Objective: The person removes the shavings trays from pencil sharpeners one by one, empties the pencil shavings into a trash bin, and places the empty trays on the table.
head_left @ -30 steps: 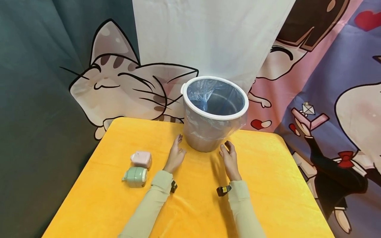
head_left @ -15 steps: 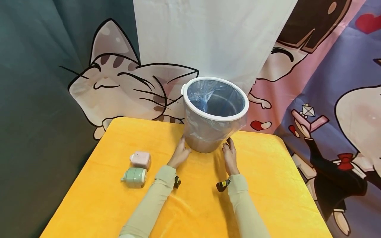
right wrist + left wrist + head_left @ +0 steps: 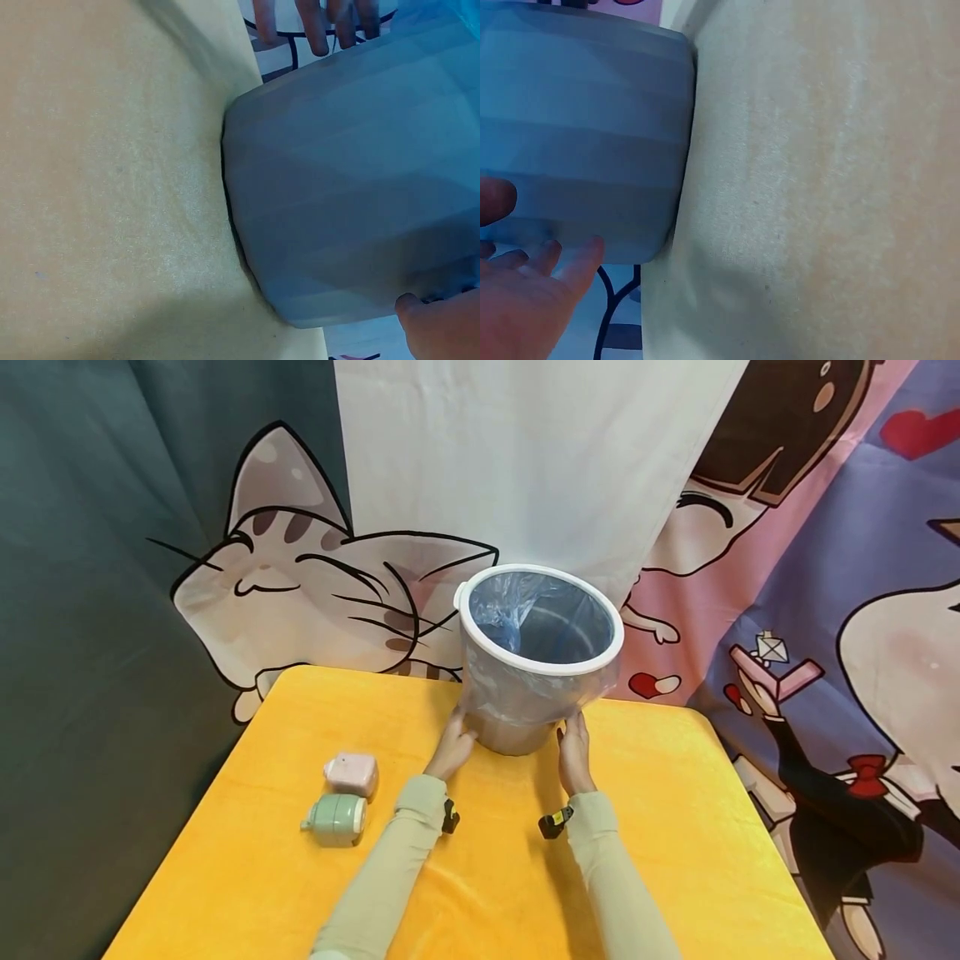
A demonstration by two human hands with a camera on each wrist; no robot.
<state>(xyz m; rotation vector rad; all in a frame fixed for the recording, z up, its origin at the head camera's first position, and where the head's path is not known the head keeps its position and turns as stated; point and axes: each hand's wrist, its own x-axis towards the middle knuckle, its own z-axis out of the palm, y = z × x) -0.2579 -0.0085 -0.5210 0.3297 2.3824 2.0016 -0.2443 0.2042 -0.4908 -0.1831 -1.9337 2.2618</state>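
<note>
A pale trash bin (image 3: 513, 693) with a white rim stands upright on the yellow-covered table, lined with a clear plastic bag (image 3: 506, 618). My left hand (image 3: 452, 747) lies along the bin's lower left side, fingers fairly straight, its thumb toward the front; the left wrist view shows its fingertips (image 3: 585, 259) at the ribbed wall. On the lower right side is my right hand (image 3: 574, 755), fingers extended upward along the wall. The right wrist view shows the right thumb (image 3: 431, 319) at the bin's edge. Some right fingers are hidden.
A pink bottle (image 3: 352, 772) and a green bottle-like container (image 3: 336, 818) lie on the left part of the yellow table (image 3: 660, 827). A printed curtain (image 3: 540, 460) hangs directly behind the bin and the table's back edge.
Both hands have moved forward and inward from apart to the bin's lower sides. The bin and the two small containers stay in place; the head view has tilted slightly.
</note>
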